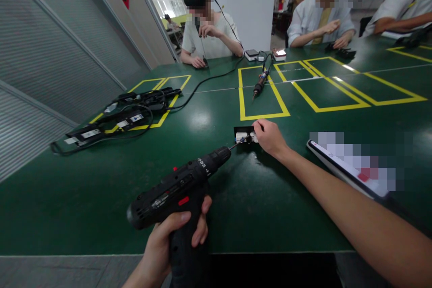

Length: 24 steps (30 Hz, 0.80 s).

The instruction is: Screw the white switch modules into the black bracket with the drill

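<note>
My left hand (178,234) is wrapped round the handle of a black cordless drill (178,184) with red details. The drill points up and to the right, and its thin bit meets the left part of a small black and white part (243,136) on the green table (111,216). My right hand (269,137) has its fingers closed on the right end of that part, holding it at the table. The fingertips hide that end. Whether the bit sits in a screw is too small to tell.
Black devices with cables (135,112) lie at the left. A second tool (260,84) lies inside a yellow-taped outline behind the part. A tablet-like device (351,168) is at the right. Several people sit across the table, one (209,31) with a cable.
</note>
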Tool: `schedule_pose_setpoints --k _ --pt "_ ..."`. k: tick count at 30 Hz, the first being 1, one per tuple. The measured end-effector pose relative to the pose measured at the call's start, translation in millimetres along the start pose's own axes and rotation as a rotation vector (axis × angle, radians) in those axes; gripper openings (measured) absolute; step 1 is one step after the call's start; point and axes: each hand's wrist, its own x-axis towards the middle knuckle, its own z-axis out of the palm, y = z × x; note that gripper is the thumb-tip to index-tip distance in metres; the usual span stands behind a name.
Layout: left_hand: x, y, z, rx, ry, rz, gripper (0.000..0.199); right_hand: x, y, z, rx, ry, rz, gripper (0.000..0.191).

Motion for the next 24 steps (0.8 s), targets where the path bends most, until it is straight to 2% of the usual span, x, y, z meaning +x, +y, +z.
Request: schedule_pose_setpoints --k 7,24 --pt "0.7 -0.9 -1.0 -0.011 0.011 0.033 0.021 0.7 0.4 0.1 -0.011 -0.007 0.010 0.029" --pt "-0.2 1.5 1.7 0.010 -0.001 0.004 0.026 0.7 -1.5 -1.4 0.002 -0.012 0.013 0.029"
